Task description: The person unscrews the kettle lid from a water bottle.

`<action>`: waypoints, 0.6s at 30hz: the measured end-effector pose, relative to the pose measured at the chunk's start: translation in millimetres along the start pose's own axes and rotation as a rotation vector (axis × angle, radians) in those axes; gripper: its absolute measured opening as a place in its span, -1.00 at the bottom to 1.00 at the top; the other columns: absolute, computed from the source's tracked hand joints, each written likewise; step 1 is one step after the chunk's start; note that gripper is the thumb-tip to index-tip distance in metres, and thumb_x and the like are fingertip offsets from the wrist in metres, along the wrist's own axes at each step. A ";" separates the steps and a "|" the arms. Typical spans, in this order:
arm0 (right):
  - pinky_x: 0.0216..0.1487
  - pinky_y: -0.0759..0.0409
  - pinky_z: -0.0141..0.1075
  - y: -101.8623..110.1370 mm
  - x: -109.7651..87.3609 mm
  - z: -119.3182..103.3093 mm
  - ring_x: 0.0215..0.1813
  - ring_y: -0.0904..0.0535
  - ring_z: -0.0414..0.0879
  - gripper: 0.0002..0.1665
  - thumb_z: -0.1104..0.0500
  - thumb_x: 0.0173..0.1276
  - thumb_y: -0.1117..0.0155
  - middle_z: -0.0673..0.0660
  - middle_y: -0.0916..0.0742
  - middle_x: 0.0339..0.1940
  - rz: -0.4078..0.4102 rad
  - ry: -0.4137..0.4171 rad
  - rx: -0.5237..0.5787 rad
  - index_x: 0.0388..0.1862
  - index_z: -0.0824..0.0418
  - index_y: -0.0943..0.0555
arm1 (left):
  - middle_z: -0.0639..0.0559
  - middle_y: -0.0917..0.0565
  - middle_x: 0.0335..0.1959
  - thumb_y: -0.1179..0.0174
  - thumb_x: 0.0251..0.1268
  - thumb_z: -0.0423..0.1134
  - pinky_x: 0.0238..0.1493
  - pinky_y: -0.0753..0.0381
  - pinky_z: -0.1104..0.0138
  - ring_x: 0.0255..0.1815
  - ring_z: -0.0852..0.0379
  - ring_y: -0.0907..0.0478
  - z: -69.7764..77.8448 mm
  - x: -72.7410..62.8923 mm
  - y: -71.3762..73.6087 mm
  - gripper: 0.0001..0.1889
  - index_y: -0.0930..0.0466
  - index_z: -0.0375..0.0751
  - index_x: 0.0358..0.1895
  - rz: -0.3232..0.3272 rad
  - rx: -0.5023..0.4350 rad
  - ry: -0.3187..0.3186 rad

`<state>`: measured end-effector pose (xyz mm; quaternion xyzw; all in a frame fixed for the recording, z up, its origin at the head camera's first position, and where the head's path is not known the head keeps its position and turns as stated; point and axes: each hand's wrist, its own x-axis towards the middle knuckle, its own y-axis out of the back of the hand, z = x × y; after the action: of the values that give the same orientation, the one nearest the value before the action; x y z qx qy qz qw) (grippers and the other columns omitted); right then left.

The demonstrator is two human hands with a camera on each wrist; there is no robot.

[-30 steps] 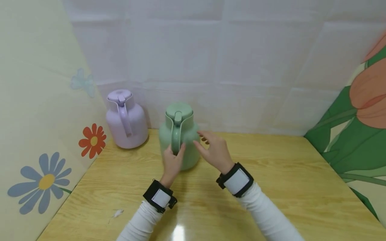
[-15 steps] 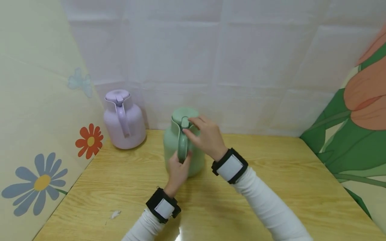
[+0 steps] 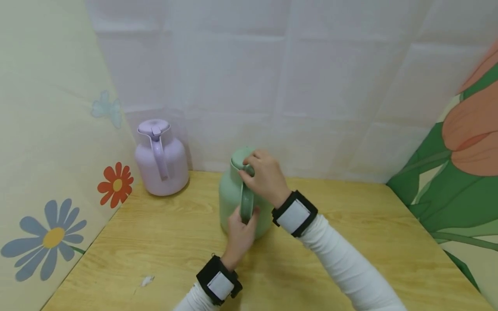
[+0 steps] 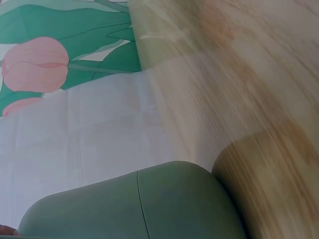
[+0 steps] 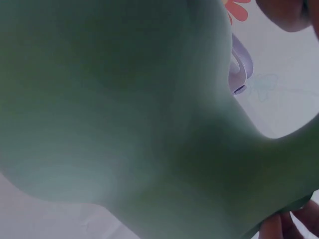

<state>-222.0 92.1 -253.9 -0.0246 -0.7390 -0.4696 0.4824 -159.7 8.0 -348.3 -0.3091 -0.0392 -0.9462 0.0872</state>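
A pale green vacuum jug (image 3: 229,196) with a round lid (image 3: 242,157) stands upright on the table, its handle (image 3: 247,203) facing me. My left hand (image 3: 240,235) holds the lower part of that handle, thumb and fingers on either side. At the top, my right hand (image 3: 266,177) curls over the lever end of the lid and covers it. In the right wrist view the jug's body (image 5: 114,114) fills most of the picture, with fingertips (image 5: 284,226) at the lid's edge. The left wrist view catches the jug's lower body (image 4: 179,204).
A lilac vacuum jug (image 3: 161,166) of the same shape stands at the back left, against the white cloth (image 3: 334,86). On the wooden table (image 3: 175,242), a small white scrap (image 3: 147,280) lies at the front left. Flower-printed panels flank both sides.
The green jug has shifted right and nearer to me, with my left hand on its handle. My right hand has gone from beside the jug's body up to the lid's lever.
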 end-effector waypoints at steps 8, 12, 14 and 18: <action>-0.38 -0.49 -0.22 6.8 -7.9 -0.9 -0.41 -0.49 0.02 -0.90 0.30 0.02 -0.39 0.15 -0.59 -0.52 -0.007 0.000 -0.025 -0.55 0.32 -0.63 | 0.06 -0.36 -0.63 -0.15 0.16 -0.48 -0.50 -0.33 0.44 -0.55 0.27 -0.26 5.5 -7.6 -7.6 -0.92 -0.46 -0.40 -0.45 -0.016 -0.033 -0.010; -0.42 -0.47 -0.25 11.1 -12.1 -1.1 -0.45 -0.47 0.00 -0.88 0.31 0.01 -0.39 0.14 -0.58 -0.54 0.000 -0.014 -0.043 -0.57 0.33 -0.61 | -0.03 -0.53 -0.53 -0.14 0.17 -0.46 -0.41 -0.44 0.41 -0.47 0.27 -0.39 2.5 -11.0 -11.7 -0.96 -0.51 -0.41 -0.34 -0.031 -0.056 -0.007; -0.48 -0.43 -0.27 12.6 -14.4 -1.0 -0.50 -0.43 -0.03 -0.84 0.30 0.01 -0.39 0.12 -0.55 -0.59 0.007 -0.025 -0.058 -0.59 0.32 -0.57 | -0.10 -0.60 -0.45 -0.13 0.18 -0.46 -0.36 -0.50 0.37 -0.40 0.24 -0.46 -1.9 -12.1 -12.1 -0.93 -0.53 -0.42 -0.29 -0.057 -0.082 0.002; -0.62 -0.29 -0.34 14.5 -18.4 1.0 -0.64 -0.30 -0.13 -0.78 0.24 0.07 -0.35 0.04 -0.44 -0.71 0.013 -0.033 -0.080 -0.60 0.30 -0.49 | -0.16 -0.62 -0.51 -0.12 0.16 -0.48 -0.42 -0.53 0.38 -0.47 0.22 -0.53 -2.8 -8.4 -5.0 -0.96 -0.52 -0.42 -0.38 -0.158 -0.107 -0.018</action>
<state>-205.8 108.6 -257.8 -0.0563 -0.7274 -0.4951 0.4719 -155.6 13.7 -355.7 -0.3176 -0.0134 -0.9481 -0.0049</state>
